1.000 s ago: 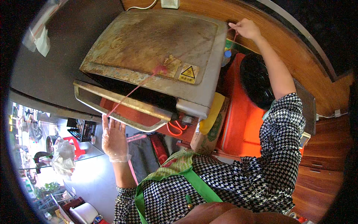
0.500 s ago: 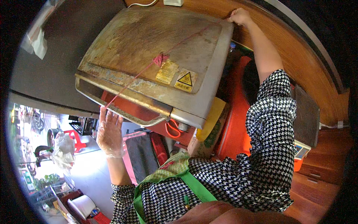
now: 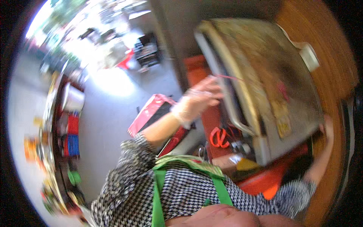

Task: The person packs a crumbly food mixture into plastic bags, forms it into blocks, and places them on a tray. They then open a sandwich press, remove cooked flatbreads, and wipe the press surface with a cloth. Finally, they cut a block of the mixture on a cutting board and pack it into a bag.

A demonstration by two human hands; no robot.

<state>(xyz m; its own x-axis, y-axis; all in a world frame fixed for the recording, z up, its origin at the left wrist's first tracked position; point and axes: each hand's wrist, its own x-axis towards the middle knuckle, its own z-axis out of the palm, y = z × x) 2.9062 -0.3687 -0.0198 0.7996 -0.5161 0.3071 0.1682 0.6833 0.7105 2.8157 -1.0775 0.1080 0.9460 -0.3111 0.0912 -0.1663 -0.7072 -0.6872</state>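
Note:
My left hand (image 3: pixel 198 99), in a clear plastic glove, is beside the bar handle (image 3: pixel 227 89) of a stained metal lid (image 3: pixel 261 64). A thin pink string (image 3: pixel 231 78) runs from its bent fingertips over the handle and onto the lid. A pink knot (image 3: pixel 283 90) on the lid's top looks blurred. At the lid's far right corner is my right hand (image 3: pixel 326 126), smeared by motion. Whether its fingers hold the string cannot be made out. Yellow labels (image 3: pixel 283 125) are stuck on the lid near its front.
Orange-handled scissors (image 3: pixel 219 138) lie below the lid's front edge. A pink and black bag (image 3: pixel 153 113) is on the grey floor. Shelving (image 3: pixel 56 128) with a white container (image 3: pixel 72 97) stands at the left. A wooden surface (image 3: pixel 338 56) borders the appliance on the right.
My view has swung left, so the lid appears farther right and turned. The string still reaches my left hand; my right hand stays by the lid's corner, now blurred.

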